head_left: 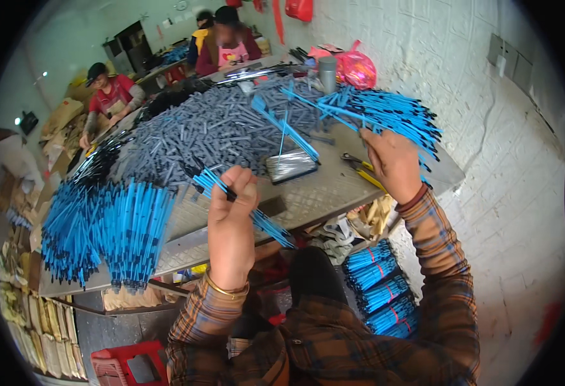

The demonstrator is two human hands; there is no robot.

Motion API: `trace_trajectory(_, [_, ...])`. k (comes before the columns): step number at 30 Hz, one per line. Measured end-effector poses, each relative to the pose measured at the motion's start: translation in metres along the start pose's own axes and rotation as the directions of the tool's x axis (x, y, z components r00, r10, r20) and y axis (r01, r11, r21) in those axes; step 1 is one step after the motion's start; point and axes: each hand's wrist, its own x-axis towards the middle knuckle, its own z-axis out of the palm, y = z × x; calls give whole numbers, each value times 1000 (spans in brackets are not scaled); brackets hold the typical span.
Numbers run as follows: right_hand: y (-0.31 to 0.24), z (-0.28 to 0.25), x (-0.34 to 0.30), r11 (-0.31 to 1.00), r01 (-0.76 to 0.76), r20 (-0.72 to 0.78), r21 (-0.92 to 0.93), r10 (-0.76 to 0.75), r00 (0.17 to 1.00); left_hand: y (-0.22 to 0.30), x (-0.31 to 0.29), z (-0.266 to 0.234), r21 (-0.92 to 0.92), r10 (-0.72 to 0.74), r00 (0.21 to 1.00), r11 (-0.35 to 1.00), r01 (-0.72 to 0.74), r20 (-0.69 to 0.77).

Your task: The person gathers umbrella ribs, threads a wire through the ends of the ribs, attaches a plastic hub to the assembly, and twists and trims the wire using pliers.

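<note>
From my remote seat I log a scuffed grey table (340, 186) bearing a mound of short, dull grey pieces (192, 132). Straight, bright-blue sticks (138, 222) with dark tips fan over its near-left edge. The left hand (232, 222) grips a slim blue bundle (271, 229), slanted across the near edge. The right hand (393, 161) curls at a long blue stick (334, 116); I cannot tell whether it grips.

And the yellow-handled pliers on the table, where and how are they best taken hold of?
Probably by the yellow handles, coming from the near right, beside the right hand: these slant toward the person, while the dark head points away to the left.
</note>
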Motion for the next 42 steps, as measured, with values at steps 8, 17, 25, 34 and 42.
trace_trajectory(8, [-54, -29, -34, 939, -52, 111, 341, 15, 994, 26, 11, -33, -68, 66, 997, 995, -69, -49])
trace_trajectory(17, [-76, -7, -48, 883, 64, -113, 464, -12, 994, 52, -24, -63, -145, -31, 1000, 989, 31, -1])
trace_trajectory(25, [-121, 29, -59, 760, 100, 59, 642, -179, 982, 35, -27, -73, -131, 173, 982, 975, -181, -70])
trace_trajectory(34, [30, 187, 3, 904, -313, 397, 292, 183, 899, 45, -48, -105, -548, 95, 941, 830, 106, 325])
trace_trajectory(42, [19, 253, 51, 976, -132, 553, -171, 206, 807, 49, -63, -129, -323, -203, 907, 887, 331, 370])
